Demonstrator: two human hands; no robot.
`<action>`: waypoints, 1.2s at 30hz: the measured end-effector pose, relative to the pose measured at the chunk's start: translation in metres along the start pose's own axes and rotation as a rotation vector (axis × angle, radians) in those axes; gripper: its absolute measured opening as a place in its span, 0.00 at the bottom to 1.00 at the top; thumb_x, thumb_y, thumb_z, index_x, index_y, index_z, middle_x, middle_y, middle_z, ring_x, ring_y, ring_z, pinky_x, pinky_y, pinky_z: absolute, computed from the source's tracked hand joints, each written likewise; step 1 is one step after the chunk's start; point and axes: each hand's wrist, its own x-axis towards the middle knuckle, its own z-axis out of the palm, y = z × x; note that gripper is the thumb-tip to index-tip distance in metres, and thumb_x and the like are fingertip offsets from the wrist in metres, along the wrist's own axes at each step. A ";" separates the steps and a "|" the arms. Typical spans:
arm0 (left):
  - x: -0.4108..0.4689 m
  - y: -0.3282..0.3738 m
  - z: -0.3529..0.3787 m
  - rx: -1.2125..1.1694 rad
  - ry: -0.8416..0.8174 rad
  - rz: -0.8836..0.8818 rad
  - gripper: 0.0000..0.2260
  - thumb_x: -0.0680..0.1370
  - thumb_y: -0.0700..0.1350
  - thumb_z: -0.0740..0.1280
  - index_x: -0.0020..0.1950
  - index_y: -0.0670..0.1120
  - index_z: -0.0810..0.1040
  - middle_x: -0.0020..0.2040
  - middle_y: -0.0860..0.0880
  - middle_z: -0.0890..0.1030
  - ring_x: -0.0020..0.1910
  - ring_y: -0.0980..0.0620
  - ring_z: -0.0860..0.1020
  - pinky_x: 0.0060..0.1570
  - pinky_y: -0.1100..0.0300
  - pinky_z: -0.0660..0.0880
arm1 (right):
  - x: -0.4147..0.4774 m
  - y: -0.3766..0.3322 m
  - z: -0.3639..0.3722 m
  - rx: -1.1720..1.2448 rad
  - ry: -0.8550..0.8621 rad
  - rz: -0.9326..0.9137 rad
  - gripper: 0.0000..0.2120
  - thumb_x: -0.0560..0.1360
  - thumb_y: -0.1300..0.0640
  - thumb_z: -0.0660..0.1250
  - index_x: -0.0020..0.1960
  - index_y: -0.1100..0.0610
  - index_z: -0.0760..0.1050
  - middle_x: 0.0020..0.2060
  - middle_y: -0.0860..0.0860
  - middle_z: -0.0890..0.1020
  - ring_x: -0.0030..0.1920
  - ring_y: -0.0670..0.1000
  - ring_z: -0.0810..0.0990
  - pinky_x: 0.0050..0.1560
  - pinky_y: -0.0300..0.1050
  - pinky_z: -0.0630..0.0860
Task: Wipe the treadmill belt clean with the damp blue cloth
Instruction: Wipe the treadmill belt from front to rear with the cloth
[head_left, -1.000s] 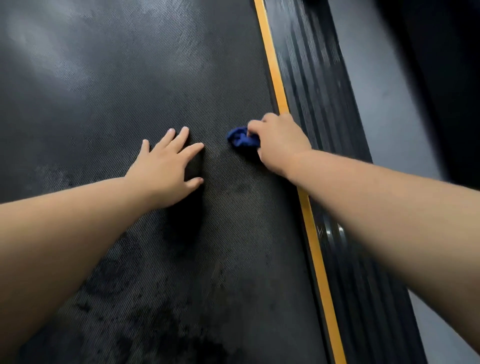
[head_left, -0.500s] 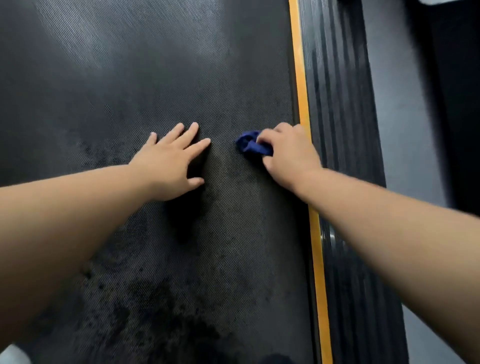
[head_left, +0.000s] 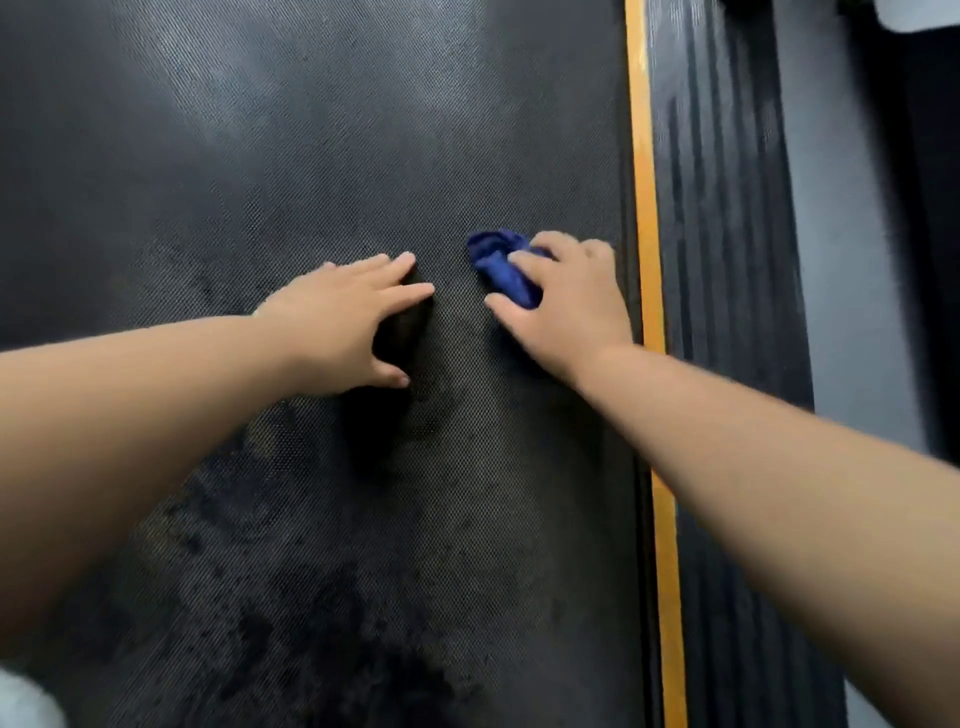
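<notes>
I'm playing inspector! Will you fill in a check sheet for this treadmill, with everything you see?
Surface: black textured belt; dark blotches on the near part, paler sheen farther up.
Job's things: blue cloth, bunched, on the belt near the yellow stripe.
Clutter: nothing seen.
Hands: left hand flat on the belt, fingers straight; right hand grips the cloth.
Cables: nothing seen.
Surroundings: ribbed side rail beyond the stripe, grey floor past it; pale blurs at two corners, too unclear to name.

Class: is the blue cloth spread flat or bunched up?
Bunched: the blue cloth forms a crumpled wad under the right hand on the belt.
</notes>
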 end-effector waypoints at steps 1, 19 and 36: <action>-0.004 -0.007 0.002 0.039 0.015 -0.043 0.44 0.68 0.68 0.67 0.77 0.58 0.49 0.79 0.52 0.44 0.77 0.48 0.47 0.72 0.43 0.54 | -0.013 -0.003 0.004 0.016 0.032 -0.027 0.18 0.74 0.42 0.64 0.57 0.52 0.80 0.60 0.51 0.76 0.57 0.60 0.70 0.61 0.46 0.62; -0.022 -0.024 0.003 0.027 -0.218 -0.235 0.53 0.64 0.68 0.71 0.75 0.62 0.37 0.76 0.55 0.34 0.76 0.43 0.39 0.68 0.35 0.57 | -0.060 -0.044 0.026 0.230 0.004 -0.195 0.11 0.67 0.54 0.64 0.43 0.53 0.84 0.46 0.51 0.82 0.47 0.60 0.75 0.44 0.54 0.78; -0.020 -0.035 0.017 -0.082 -0.126 -0.217 0.53 0.63 0.66 0.73 0.75 0.64 0.39 0.76 0.57 0.35 0.76 0.44 0.37 0.67 0.32 0.55 | -0.078 -0.055 0.030 0.185 0.012 -0.324 0.13 0.70 0.55 0.61 0.47 0.56 0.83 0.49 0.54 0.81 0.48 0.61 0.77 0.47 0.52 0.77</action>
